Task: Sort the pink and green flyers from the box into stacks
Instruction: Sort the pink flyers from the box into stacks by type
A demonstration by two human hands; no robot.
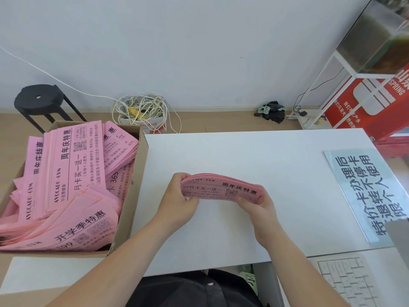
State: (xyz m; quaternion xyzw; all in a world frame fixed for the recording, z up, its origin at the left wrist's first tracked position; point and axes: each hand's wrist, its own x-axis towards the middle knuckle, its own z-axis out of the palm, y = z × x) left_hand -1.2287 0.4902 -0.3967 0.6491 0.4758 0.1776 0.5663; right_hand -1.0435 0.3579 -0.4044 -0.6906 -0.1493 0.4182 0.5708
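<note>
Pink flyer bundle (220, 189) held over white counter (254, 156), right of cardboard box (130, 218). Left hand (181, 199) and right hand (261, 207) each in closed grip on short end. Thin paper: light, floppy, slippy, probably fans out. Best pinched at both ends, edges tapped square.

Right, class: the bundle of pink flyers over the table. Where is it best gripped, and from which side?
By its two short ends, one hand from each side, as the left hand and right hand do. The bundle of pink flyers is long, thin and limp, bowing upward in the middle, so a one-ended grip would probably let it droop and fan out.
</note>
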